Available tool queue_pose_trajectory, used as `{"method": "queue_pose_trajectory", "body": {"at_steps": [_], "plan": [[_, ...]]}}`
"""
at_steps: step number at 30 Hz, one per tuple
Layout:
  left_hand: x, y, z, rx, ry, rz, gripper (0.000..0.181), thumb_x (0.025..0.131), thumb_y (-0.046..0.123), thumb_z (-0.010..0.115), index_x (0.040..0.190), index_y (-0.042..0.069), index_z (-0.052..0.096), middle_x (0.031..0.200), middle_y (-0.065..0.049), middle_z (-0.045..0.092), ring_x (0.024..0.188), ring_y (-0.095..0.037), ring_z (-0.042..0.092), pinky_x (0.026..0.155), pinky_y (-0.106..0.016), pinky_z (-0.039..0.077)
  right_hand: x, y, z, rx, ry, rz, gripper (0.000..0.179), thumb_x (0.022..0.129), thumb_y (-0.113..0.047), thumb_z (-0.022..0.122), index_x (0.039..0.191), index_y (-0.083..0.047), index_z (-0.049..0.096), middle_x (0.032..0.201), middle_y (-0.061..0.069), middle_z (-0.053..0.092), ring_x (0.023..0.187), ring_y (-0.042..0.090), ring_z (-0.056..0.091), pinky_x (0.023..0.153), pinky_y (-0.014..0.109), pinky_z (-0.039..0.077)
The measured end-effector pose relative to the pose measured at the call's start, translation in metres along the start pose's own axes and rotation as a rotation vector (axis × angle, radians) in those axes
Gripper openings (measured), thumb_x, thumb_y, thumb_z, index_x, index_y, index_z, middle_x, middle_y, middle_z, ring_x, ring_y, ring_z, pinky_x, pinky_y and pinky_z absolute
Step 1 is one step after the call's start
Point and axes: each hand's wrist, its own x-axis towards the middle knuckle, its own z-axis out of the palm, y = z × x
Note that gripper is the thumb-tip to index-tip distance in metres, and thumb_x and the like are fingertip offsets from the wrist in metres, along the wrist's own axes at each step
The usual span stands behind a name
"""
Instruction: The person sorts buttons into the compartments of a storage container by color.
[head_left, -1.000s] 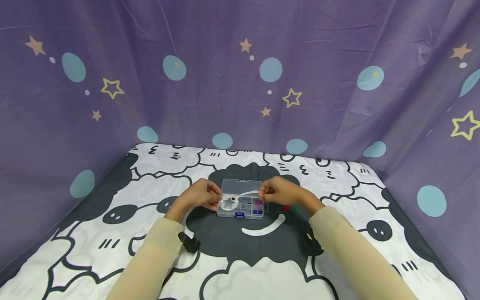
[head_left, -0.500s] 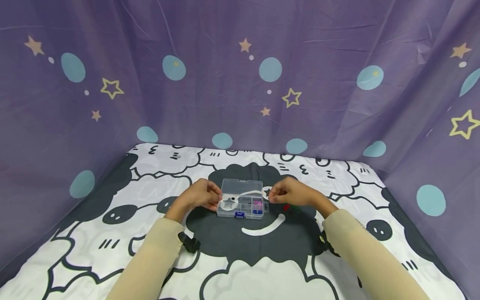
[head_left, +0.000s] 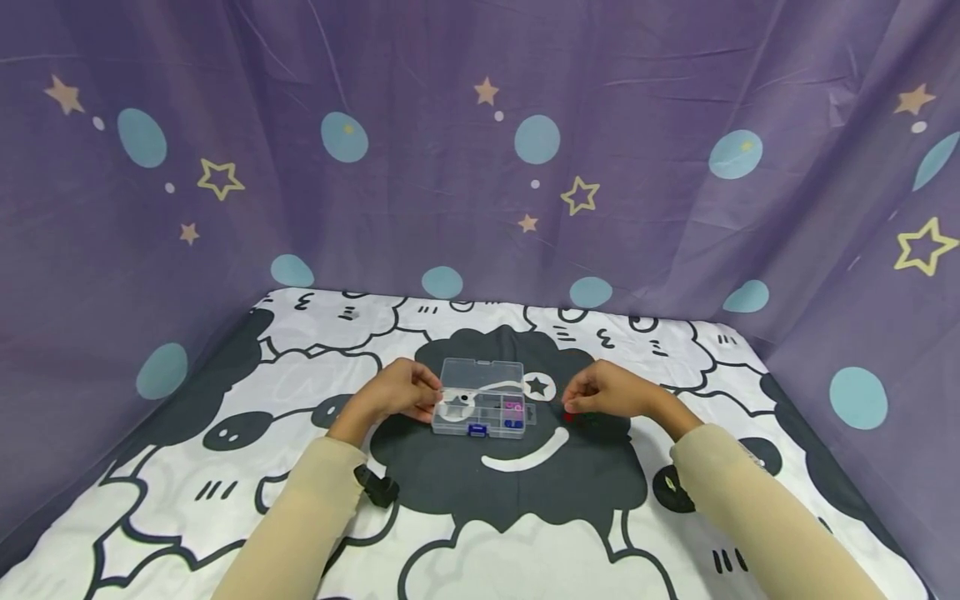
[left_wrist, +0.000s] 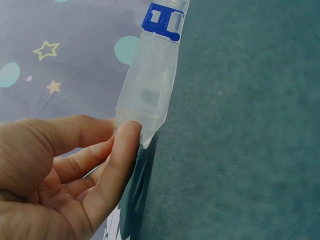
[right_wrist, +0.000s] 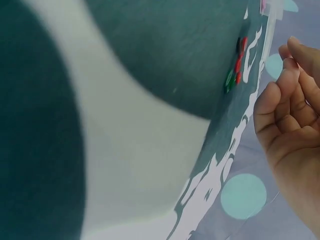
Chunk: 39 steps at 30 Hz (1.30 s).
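A clear plastic compartment box (head_left: 451, 428) lies on the cloth with its lid (head_left: 482, 373) raised back and a blue latch (head_left: 477, 431) at its front. Pink pieces (head_left: 513, 407) and blue pieces (head_left: 513, 424) fill two compartments at its right. My left hand (head_left: 401, 390) holds the box's left end between thumb and fingers, as the left wrist view confirms. To the right of the box, my right hand (head_left: 611, 390) hovers over small red pieces (right_wrist: 239, 62) and green pieces (right_wrist: 229, 80). Its fingers are loosely bent, and nothing shows between them.
A cartoon-sheep cloth (head_left: 480, 500) covers the table. Behind it and along both sides hangs a purple curtain (head_left: 435, 200) with stars and dots. A small hang tab (head_left: 531, 414) sticks out at the box's right end.
My right hand has moved right, from above the box's right side to over the red and green pieces. My left hand keeps its hold, and the box stays in place.
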Motion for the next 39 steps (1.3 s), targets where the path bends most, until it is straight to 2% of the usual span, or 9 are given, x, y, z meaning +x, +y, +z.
{"method": "queue_pose_trajectory", "body": {"at_steps": [5, 12, 16, 28, 39], "plan": [[0.001, -0.001, 0.000, 0.000, -0.005, -0.002, 0.020, 0.095, -0.003, 0.069, 0.112, -0.012, 0.065, 0.092, -0.019, 0.066, 0.066, -0.020, 0.069, 0.065, -0.037, 0.065, -0.007, 0.006, -0.003, 0.007, -0.001, 0.006, 0.010, 0.094, -0.014, 0.076, 0.098, -0.004, 0.079, 0.083, 0.007, 0.075, 0.070, 0.006, 0.059, 0.064, 0.020, 0.051], [0.002, -0.002, -0.001, 0.005, 0.001, 0.002, 0.019, 0.095, -0.003, 0.068, 0.112, -0.012, 0.065, 0.092, -0.019, 0.066, 0.067, -0.020, 0.069, 0.065, -0.037, 0.065, -0.014, 0.011, -0.005, -0.007, -0.022, 0.027, 0.007, 0.092, -0.011, 0.077, 0.095, -0.004, 0.079, 0.078, 0.000, 0.070, 0.066, 0.006, 0.055, 0.060, 0.019, 0.047], [0.002, -0.003, -0.001, 0.004, 0.001, 0.004, 0.020, 0.095, -0.003, 0.069, 0.112, -0.011, 0.065, 0.092, -0.018, 0.065, 0.067, -0.021, 0.069, 0.065, -0.037, 0.065, -0.014, 0.012, -0.003, -0.017, -0.047, 0.025, 0.003, 0.090, -0.006, 0.078, 0.093, -0.005, 0.078, 0.078, -0.002, 0.071, 0.066, 0.006, 0.056, 0.059, 0.018, 0.047], [0.002, -0.004, -0.001, -0.007, -0.009, 0.011, 0.020, 0.094, -0.004, 0.068, 0.112, -0.012, 0.064, 0.093, -0.019, 0.065, 0.067, -0.020, 0.069, 0.065, -0.036, 0.065, -0.012, 0.012, 0.003, -0.106, -0.103, 0.030, 0.007, 0.087, -0.008, 0.080, 0.089, -0.007, 0.074, 0.073, -0.007, 0.065, 0.064, 0.006, 0.056, 0.058, 0.021, 0.049], [0.002, -0.005, 0.000, -0.014, -0.010, 0.022, 0.021, 0.094, -0.004, 0.069, 0.112, -0.013, 0.064, 0.091, -0.018, 0.065, 0.066, -0.019, 0.068, 0.064, -0.036, 0.065, -0.009, 0.010, 0.005, -0.168, -0.103, 0.003, 0.009, 0.088, -0.007, 0.079, 0.084, -0.012, 0.073, 0.071, -0.009, 0.064, 0.062, 0.004, 0.056, 0.057, 0.021, 0.049]]}}
